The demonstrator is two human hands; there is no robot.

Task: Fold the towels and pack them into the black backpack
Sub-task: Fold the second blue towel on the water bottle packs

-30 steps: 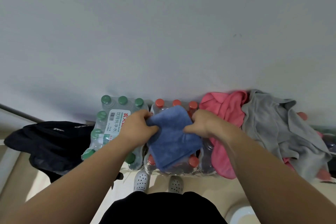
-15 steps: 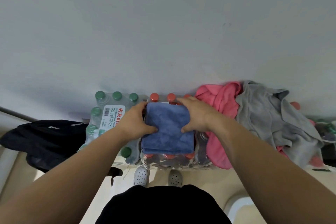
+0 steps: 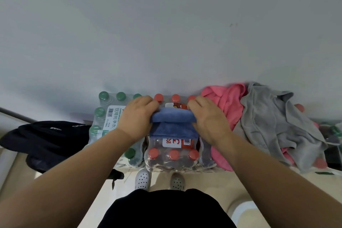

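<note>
Scene: A person stands over two shrink-wrapped bottle packs set against a pale wall (image 3: pixel 166 33), seen from above by the head camera.
Blue towel (image 3: pixel 173 127): It lies on top of the red-capped pack (image 3: pixel 172 157). Its far edge is doubled back toward the person, making a thick fold across the upper half.
Left hand (image 3: pixel 137 116): It grips the left end of that fold, with fingers curled over the far side. The thumb is hidden under the cloth.
Right hand (image 3: pixel 209 118): It grips the right end of the fold the same way, knuckles up and fingers wrapped over the edge.
Red-capped pack: It stands straight ahead of the person. Three caps show on the near side and three more beyond the hands, and a red-and-white label shows below the towel.
Green-capped pack (image 3: pixel 109 116): It touches the red-capped pack on the left, and the left forearm crosses above it.
Backpack (image 3: pixel 48 139): Black and slumped at far left, just beside the green-capped pack. It is not possible to tell whether it is unzipped.
Pink towel (image 3: pixel 227 102): It is crumpled just right of the right hand and drapes down the near side.
Grey towel (image 3: pixel 273 126): It is crumpled and overlaps the pink towel's right side. Red caps show at its outer edges.
Clogs (image 3: pixel 142 178): A pale, perforated pair on the beige floor (image 3: pixel 212 181), just in front of the red-capped pack.
</note>
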